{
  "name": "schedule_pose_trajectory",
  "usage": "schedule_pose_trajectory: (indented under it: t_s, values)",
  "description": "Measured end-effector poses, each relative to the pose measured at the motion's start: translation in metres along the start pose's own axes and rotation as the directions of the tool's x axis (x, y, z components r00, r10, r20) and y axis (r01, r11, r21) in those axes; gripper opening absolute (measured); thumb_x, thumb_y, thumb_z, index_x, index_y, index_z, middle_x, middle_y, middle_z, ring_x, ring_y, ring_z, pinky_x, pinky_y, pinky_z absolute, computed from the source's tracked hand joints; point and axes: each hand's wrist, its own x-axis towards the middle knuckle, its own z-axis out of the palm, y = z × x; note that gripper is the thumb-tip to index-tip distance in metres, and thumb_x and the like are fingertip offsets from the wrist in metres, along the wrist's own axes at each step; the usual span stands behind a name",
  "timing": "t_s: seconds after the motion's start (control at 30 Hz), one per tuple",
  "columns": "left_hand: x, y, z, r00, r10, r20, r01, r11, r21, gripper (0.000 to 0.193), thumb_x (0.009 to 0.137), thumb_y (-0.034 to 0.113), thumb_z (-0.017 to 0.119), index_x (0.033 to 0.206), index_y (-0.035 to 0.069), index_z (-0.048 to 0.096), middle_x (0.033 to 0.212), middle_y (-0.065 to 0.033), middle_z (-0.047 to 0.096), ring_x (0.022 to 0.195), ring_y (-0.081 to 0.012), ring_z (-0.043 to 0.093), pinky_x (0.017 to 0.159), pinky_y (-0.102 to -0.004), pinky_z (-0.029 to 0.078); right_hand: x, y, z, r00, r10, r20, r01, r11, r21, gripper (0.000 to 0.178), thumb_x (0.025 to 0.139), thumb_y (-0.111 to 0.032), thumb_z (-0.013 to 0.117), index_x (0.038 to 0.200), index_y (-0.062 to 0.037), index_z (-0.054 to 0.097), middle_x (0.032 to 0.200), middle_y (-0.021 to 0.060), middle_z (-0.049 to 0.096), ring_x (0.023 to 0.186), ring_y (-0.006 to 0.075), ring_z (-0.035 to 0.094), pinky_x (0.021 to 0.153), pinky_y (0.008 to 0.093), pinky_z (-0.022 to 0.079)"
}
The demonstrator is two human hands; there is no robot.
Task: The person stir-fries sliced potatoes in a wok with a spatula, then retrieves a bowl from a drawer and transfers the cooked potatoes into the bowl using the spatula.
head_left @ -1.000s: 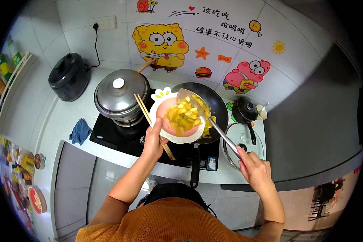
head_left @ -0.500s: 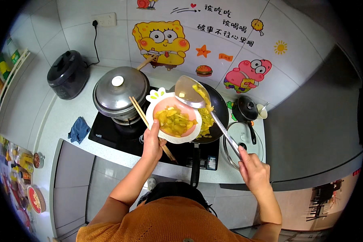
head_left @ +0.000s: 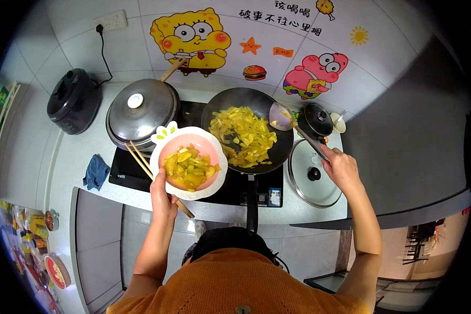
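Note:
My left hand (head_left: 164, 197) grips the rim of a white and pink bowl (head_left: 216, 148), along with a pair of wooden chopsticks (head_left: 139, 158) that pass beneath it. Cooked yellow-green vegetable slices (head_left: 189, 166) are heaped in the bowl. More of the same slices (head_left: 243, 137) lie in the black wok (head_left: 221, 98) on the stove, just right of the bowl. With my right hand (head_left: 341, 166) I hold the handle of a metal ladle (head_left: 281, 116). Its scoop hangs over the wok's right rim, with bits of food stuck to it.
A lidded pot (head_left: 143, 109) stands on the left of the black cooktop (head_left: 124, 172). To the right are a glass lid (head_left: 304, 184), a small black lidded pan (head_left: 317, 118) and a cup (head_left: 338, 123). A black electric cooker (head_left: 74, 103) and a blue cloth (head_left: 96, 172) sit at left.
The bowl has moved left and nearer me, off the wok. The ladle has swung from above the bowl to the wok's right rim, and the bowl's heap looks larger.

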Motion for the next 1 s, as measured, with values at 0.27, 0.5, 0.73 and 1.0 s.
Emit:
schedule_pose_trajectory:
  t_s: [0.27,0.5,0.73,1.0]
  values:
    - [-0.001,0.004,-0.012,0.999,0.003,-0.035,-0.003,1.000,-0.001,0.033,0.092,0.035,0.050,0.098,0.003,0.055,0.067,-0.0014,0.057,0.040,-0.0052,0.041,0.032,-0.0188,0.021,0.026,0.010,0.027,0.999,-0.025,0.026,0.027,0.997,-0.070,0.040,0.076,-0.014,0.066,0.115,-0.0101,0.059,0.085,0.0143,0.065,0.069,0.0327,0.064,0.061,0.0406,0.053]
    - [-0.002,0.005,-0.016,0.998,-0.030,-0.053,0.031,0.999,0.020,0.042,0.093,0.044,0.049,0.103,0.003,0.054,0.070,-0.0016,0.059,0.043,-0.0046,0.044,0.033,-0.0180,0.021,0.052,0.034,0.051,0.947,0.038,0.319,-0.221,0.798,0.561,0.042,0.080,-0.009,0.064,0.122,-0.0064,0.058,0.085,0.0086,0.068,0.061,0.0167,0.062,0.055,0.0320,0.050]
    - [-0.006,0.009,-0.016,0.999,-0.032,-0.024,0.033,0.998,0.047,0.041,0.093,0.044,0.048,0.097,0.004,0.056,0.068,-0.0005,0.057,0.041,-0.0042,0.040,0.033,-0.0179,0.021,0.055,-0.011,0.104,0.793,-0.115,0.598,-0.556,0.264,0.788,0.040,0.086,-0.010,0.060,0.126,-0.0072,0.055,0.076,-0.0005,0.059,0.048,0.0041,0.041,0.041,0.0192,0.031]
    - [-0.004,0.009,-0.014,1.000,-0.021,-0.015,0.022,0.998,0.059,0.039,0.094,0.043,0.048,0.093,0.004,0.055,0.066,-0.0006,0.056,0.041,-0.0045,0.038,0.034,-0.0188,0.020,0.036,-0.066,0.128,0.784,-0.060,0.618,-0.620,-0.116,0.776,0.041,0.090,-0.009,0.056,0.130,-0.0060,0.049,0.081,0.0028,0.058,0.049,0.0048,0.042,0.039,0.0192,0.029]
